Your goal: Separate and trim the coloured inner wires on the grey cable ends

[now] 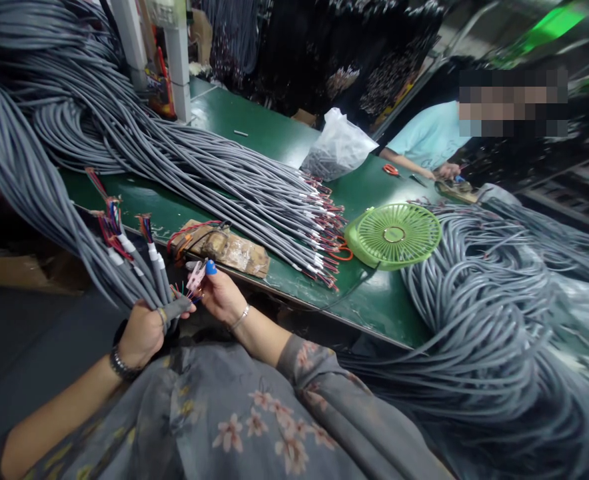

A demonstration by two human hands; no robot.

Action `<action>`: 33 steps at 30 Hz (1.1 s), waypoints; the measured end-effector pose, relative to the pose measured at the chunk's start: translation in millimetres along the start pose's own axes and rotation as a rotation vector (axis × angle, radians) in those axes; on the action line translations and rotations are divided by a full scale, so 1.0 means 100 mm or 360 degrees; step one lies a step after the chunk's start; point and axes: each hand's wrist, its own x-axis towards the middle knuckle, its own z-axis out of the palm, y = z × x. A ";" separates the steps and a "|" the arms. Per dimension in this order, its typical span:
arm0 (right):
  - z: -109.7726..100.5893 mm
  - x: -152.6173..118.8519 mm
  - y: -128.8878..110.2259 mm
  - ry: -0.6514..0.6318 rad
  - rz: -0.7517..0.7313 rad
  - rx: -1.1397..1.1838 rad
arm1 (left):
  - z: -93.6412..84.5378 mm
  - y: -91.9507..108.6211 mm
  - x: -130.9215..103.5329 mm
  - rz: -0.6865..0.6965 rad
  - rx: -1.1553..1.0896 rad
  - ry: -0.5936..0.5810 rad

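Note:
My left hand [144, 330] is closed around a bundle of grey cables [139, 273] near their stripped ends. Grey wrapping covers one of its fingers. White bands and thin coloured wires [112, 220] show at the cable tips. My right hand [224, 297], a blue cover on its thumb, pinches a small pale pink piece [195, 278] close beside the left fingers. Whether that piece is a tool or a connector is unclear. Fine coloured wires stick out between the two hands. Just beyond them, a worn, tape-covered wooden block [229, 250] lies at the table edge.
A long stack of grey cables [214, 173] crosses the green table [254, 140]. To the right are a green fan [394, 233] and a coiled cable heap [484, 300]. Behind stand a white plastic bag [337, 147] and orange-handled scissors [390, 170]. A co-worker [424, 137] works at far right.

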 end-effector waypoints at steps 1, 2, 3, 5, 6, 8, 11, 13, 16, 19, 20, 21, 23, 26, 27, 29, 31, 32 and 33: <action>0.00 0.00 0.00 0.0000 0.0008 0.0002 | 0.00 0.00 0.00 -0.0003 0.0007 -0.0004; -0.01 -0.01 0.00 -0.0009 0.0022 -0.0002 | 0.01 0.00 0.00 -0.0007 0.0007 0.0002; -0.02 -0.02 -0.01 -0.0029 0.0049 -0.0010 | 0.01 0.01 -0.01 -0.0012 0.0001 0.0014; -0.05 -0.05 -0.03 -0.0099 0.0134 -0.0033 | 0.02 0.03 -0.04 -0.0027 -0.0026 0.0052; -0.08 -0.07 -0.04 -0.0139 0.0179 -0.0053 | 0.03 0.04 -0.06 -0.0035 -0.0040 0.0071; -0.13 -0.13 -0.05 -0.0215 0.0253 -0.0124 | 0.02 0.07 -0.11 -0.0051 -0.0054 0.0091; -0.23 -0.24 -0.04 -0.0354 0.0304 -0.0260 | 0.00 0.09 -0.16 -0.0030 -0.0037 0.0102; -0.27 -0.30 -0.02 -0.0411 0.0303 -0.0311 | -0.01 0.09 -0.18 0.0010 -0.0002 0.0082; -0.27 -0.35 0.00 -0.0365 0.0261 -0.0348 | -0.02 0.06 -0.18 0.0054 0.0059 0.0036; -0.20 -0.37 0.00 -0.0295 0.0165 -0.0435 | -0.04 0.02 -0.14 0.0070 0.0109 0.0030; -0.17 -0.38 0.00 -0.0291 0.0122 -0.0466 | -0.05 0.00 -0.12 0.0072 0.0130 0.0032; -0.14 -0.38 0.00 -0.0297 0.0078 -0.0487 | -0.06 -0.01 -0.11 0.0070 0.0157 0.0032; -0.09 -0.40 0.01 -0.0347 0.0008 -0.0493 | -0.08 -0.03 -0.08 0.0064 0.0230 -0.0004; -0.06 -0.42 0.02 -0.0427 -0.0033 -0.0488 | -0.11 -0.06 -0.05 0.0069 0.0353 -0.0154; -0.05 -0.42 0.02 -0.0433 -0.0037 -0.0496 | -0.12 -0.07 -0.04 0.0080 0.0370 -0.0186; -0.06 -0.43 0.03 -0.0412 -0.0047 -0.0519 | -0.14 -0.09 -0.03 0.0097 0.0344 -0.0181; -0.07 -0.44 0.03 -0.0371 -0.0067 -0.0536 | -0.14 -0.11 -0.04 0.0095 0.0266 -0.0117; -0.09 -0.44 0.03 -0.0348 -0.0082 -0.0541 | -0.14 -0.10 -0.04 0.0086 0.0222 -0.0087; -0.10 -0.43 0.03 -0.0324 -0.0095 -0.0547 | -0.13 -0.09 -0.05 0.0075 0.0181 -0.0061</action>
